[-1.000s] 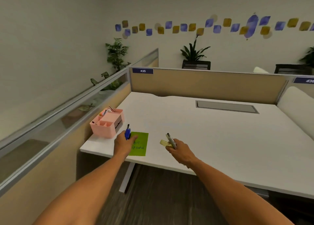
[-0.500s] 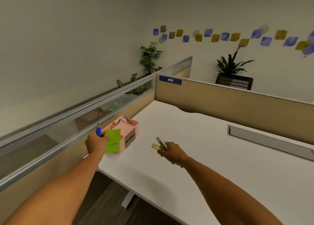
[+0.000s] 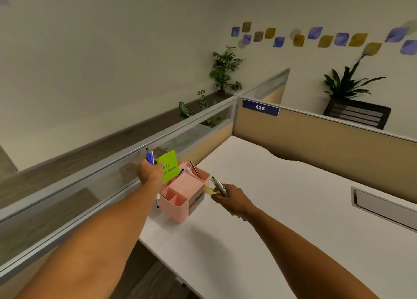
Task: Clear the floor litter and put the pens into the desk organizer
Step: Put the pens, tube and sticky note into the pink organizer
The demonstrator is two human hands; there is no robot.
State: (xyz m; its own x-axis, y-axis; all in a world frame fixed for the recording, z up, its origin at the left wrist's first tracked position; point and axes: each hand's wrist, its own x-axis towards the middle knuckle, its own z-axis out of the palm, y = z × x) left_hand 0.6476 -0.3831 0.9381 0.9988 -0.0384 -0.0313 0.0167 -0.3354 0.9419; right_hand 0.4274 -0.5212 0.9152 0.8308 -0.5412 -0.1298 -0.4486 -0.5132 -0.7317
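A pink desk organizer (image 3: 180, 205) stands at the left corner of the white desk (image 3: 282, 208), with a couple of pens (image 3: 194, 168) sticking up from its far compartments. My left hand (image 3: 150, 172) hovers over the organizer's left side, shut on a blue pen (image 3: 150, 157) and a green sticky note (image 3: 170, 166) with handwriting. My right hand (image 3: 230, 198) is just right of the organizer, gripping a silver pen (image 3: 218, 185) and a small yellow paper scrap (image 3: 208, 190). A white pen (image 3: 157, 202) lies against the organizer's left wall.
A glass-topped partition (image 3: 112, 170) runs along the desk's left edge, and a tan divider marked 435 (image 3: 260, 107) backs it. A cable tray slot (image 3: 383, 205) is set into the desk at right. Potted plants (image 3: 225, 69) stand beyond the partitions.
Both hands have come closer to the organizer. My left hand has carried the blue pen and green note over its left side; my right hand now sits beside its right wall.
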